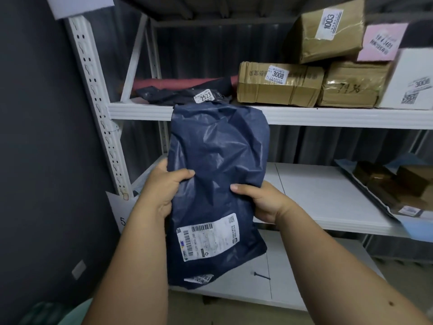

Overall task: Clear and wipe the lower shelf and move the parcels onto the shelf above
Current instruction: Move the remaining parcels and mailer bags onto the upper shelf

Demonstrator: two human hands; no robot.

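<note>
Two hands clamped on the blue parcel (216, 184), left hand (161, 186) and right hand (260, 199) pinching its sides, held upright before the upper shelf (328, 116). Best lifted clear over the edge, laid flat atop the black bag (182, 95), left of the cardboard box (278, 84); no snagging.

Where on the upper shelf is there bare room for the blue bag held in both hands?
Little bare room on the upper shelf. Its left part holds a flat black bag over a red one; the right is packed with stacked cardboard boxes. The blue bag could lie on the black bag. The middle shelf is bare left of a tray.
</note>
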